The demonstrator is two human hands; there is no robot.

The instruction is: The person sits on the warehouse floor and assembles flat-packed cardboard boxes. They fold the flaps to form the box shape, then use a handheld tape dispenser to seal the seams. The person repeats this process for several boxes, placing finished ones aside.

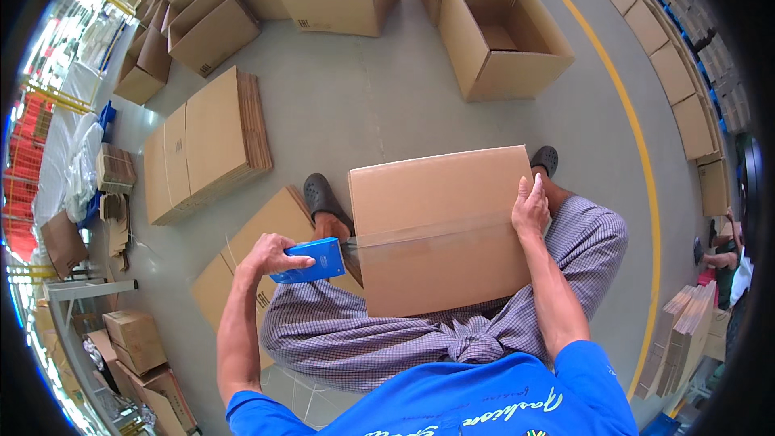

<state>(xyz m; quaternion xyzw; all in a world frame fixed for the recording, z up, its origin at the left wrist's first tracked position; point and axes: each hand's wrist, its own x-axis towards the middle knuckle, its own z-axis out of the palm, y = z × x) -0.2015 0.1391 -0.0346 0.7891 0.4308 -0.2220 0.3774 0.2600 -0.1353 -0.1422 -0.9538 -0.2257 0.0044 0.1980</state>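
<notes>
Grey floor [387, 117] spreads around me, with open cardboard boxes [517, 77] standing beyond. A stack of flattened cartons [214, 125] lies ahead to my left. A closed brown carton [444, 194] rests between my knees, clear tape [440, 230] across its top. My right hand [530, 206] lies open against its right side; my left hand [270, 253] grips a blue tool [327, 257] just beside its left edge.

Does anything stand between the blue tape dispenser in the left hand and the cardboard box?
Nothing visible blocks it: only a narrow gap separates the blue tape dispenser, held in the left hand, from the cardboard box. The right hand is at the box's opposite side, clear of that gap.
</notes>
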